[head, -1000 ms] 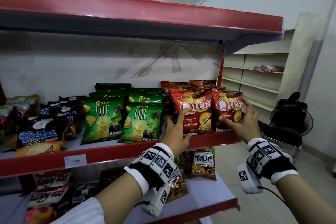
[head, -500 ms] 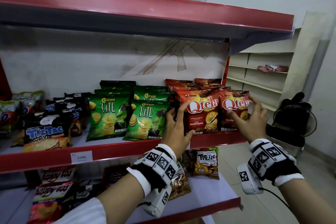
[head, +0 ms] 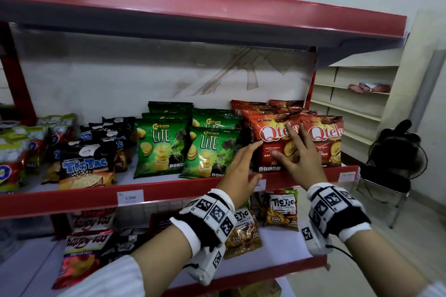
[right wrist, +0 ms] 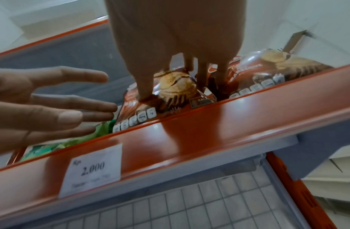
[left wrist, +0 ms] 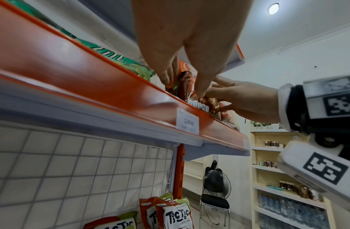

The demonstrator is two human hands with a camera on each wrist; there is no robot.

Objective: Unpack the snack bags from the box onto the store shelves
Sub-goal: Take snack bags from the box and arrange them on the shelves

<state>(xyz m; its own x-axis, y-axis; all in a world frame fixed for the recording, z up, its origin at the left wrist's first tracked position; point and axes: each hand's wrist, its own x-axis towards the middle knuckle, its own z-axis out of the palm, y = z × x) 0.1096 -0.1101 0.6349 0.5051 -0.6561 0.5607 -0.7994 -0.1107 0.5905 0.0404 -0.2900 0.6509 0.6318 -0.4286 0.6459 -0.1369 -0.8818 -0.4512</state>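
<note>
Two red Qtela bags stand upright at the right end of the red-edged middle shelf, with more red bags behind them. My right hand lies with spread, straight fingers on the front of the left Qtela bag; its fingers press on that bag. My left hand is held flat, its straight fingertips at the bag's left edge, gripping nothing. The right Qtela bag stands free beside them. No box is in view.
Green Chitato Lite bags stand just left of the Qtela bags, and black Tic Tac bags further left. Below, the lower shelf holds more snack bags. An upper shelf overhangs. A chair with a fan stands at the right.
My right hand has moved left from the right Qtela bag onto the front of the left one. My left hand has straightened and now lies along that bag's left edge.
</note>
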